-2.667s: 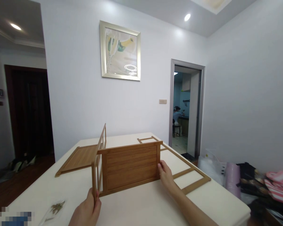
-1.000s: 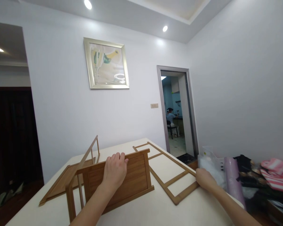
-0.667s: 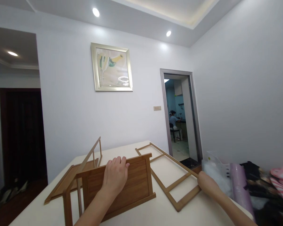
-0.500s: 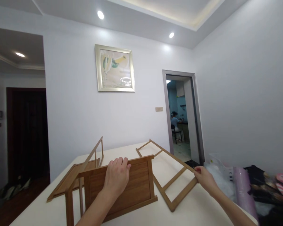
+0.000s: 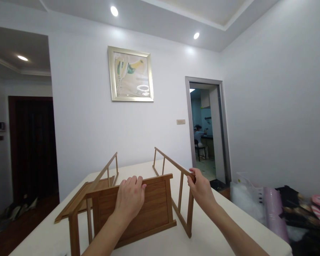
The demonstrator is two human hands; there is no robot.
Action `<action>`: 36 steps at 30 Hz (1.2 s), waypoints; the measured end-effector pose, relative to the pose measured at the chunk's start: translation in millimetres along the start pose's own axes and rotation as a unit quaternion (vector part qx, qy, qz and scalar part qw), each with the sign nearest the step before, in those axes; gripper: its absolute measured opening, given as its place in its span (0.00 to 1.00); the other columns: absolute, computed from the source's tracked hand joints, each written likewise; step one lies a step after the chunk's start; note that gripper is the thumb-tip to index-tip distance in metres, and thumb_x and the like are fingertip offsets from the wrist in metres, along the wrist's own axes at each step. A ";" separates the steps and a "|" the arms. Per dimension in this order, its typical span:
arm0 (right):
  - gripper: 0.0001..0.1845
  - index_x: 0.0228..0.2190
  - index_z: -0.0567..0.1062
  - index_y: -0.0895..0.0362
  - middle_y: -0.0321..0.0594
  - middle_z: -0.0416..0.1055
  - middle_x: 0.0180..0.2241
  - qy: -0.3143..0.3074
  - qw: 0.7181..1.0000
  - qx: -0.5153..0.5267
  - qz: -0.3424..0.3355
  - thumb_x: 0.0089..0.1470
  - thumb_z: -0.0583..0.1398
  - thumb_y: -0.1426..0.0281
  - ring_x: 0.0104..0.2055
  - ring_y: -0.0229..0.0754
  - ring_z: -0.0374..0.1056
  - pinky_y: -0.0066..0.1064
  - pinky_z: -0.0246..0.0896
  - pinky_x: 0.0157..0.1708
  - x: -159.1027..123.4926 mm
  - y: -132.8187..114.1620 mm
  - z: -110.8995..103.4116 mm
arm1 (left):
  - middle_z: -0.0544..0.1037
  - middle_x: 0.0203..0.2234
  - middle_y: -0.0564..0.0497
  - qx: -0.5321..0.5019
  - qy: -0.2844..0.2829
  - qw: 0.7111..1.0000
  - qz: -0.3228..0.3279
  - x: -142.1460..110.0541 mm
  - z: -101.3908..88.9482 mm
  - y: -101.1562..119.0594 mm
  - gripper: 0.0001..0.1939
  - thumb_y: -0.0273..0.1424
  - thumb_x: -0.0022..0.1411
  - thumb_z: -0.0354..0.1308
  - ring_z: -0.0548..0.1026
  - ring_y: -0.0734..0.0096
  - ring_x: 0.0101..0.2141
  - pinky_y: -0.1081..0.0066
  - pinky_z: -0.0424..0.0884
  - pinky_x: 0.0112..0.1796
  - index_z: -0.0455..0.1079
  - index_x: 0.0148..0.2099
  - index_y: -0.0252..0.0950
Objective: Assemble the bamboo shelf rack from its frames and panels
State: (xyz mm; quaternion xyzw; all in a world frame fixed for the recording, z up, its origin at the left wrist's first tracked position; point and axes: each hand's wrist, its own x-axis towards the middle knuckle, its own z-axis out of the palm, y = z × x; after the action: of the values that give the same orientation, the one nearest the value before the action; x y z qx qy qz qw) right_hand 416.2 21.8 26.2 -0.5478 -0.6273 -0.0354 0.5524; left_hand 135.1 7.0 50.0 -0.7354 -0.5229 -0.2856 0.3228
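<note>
My left hand (image 5: pixel 131 195) is closed over the top edge of a brown wooden shelf panel (image 5: pixel 156 199), which stands on its long edge on the white table (image 5: pixel 210 231). At its left end the panel meets a ladder-like wooden side frame (image 5: pixel 74 231), upright on the table. My right hand (image 5: pixel 201 186) grips the upper rail of a second wooden side frame (image 5: pixel 181 192), tilted nearly upright just beyond the panel's right end. Whether that frame touches the panel I cannot tell. Another wooden panel (image 5: pixel 78 203) lies behind the left frame.
Right of the table are clear plastic wrapping (image 5: pixel 246 199), a purple roll (image 5: pixel 276 209) and a heap of dark and pink items (image 5: pixel 298 209). A doorway (image 5: pixel 205 135) opens in the far wall, with a person seated beyond. A framed picture (image 5: pixel 130 74) hangs above.
The right side frame has swung up from a low slant to nearly upright, its upper rail moving left with my right hand. My left hand keeps its hold on the panel.
</note>
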 end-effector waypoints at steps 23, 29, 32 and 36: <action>0.18 0.38 0.72 0.53 0.44 0.78 0.35 -0.122 0.986 0.027 0.108 0.62 0.47 0.58 0.36 0.47 0.75 0.32 0.66 0.35 -149.9 8.2 36.6 | 0.72 0.29 0.48 -0.025 0.024 0.999 -0.003 -7.6 -1.2 -1.6 0.07 0.30 0.65 0.48 0.67 0.60 0.33 0.62 0.57 0.38 0.66 0.35 0.38; 0.14 0.35 0.69 0.53 0.44 0.77 0.33 -0.148 0.986 0.024 0.078 0.62 0.47 0.61 0.35 0.46 0.74 0.31 0.65 0.34 -162.0 16.5 41.3 | 0.71 0.29 0.48 -0.021 0.047 0.999 -0.012 -9.6 1.6 1.5 0.07 0.29 0.65 0.48 0.67 0.60 0.34 0.61 0.58 0.38 0.65 0.34 0.37; 0.13 0.35 0.67 0.52 0.43 0.76 0.31 -0.167 0.983 0.024 0.067 0.62 0.46 0.63 0.32 0.46 0.75 0.31 0.65 0.31 -163.4 21.2 45.8 | 0.71 0.29 0.48 -0.026 0.058 0.998 -0.015 -10.8 3.4 3.1 0.08 0.29 0.65 0.48 0.68 0.59 0.34 0.60 0.59 0.39 0.66 0.35 0.37; 0.12 0.36 0.65 0.53 0.45 0.77 0.33 -0.173 0.983 0.019 0.061 0.62 0.45 0.63 0.33 0.47 0.76 0.32 0.65 0.31 -164.2 26.4 49.5 | 0.71 0.30 0.47 -0.034 0.066 0.997 -0.018 -12.9 6.3 3.5 0.08 0.29 0.66 0.48 0.68 0.59 0.35 0.58 0.62 0.41 0.67 0.36 0.36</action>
State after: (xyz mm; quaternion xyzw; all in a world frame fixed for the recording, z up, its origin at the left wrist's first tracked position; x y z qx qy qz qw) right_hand 368.4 -42.0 -128.0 -0.5727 -0.6792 0.1054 0.4467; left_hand 135.2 3.5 35.6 -0.7159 -0.5039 -0.3565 0.3263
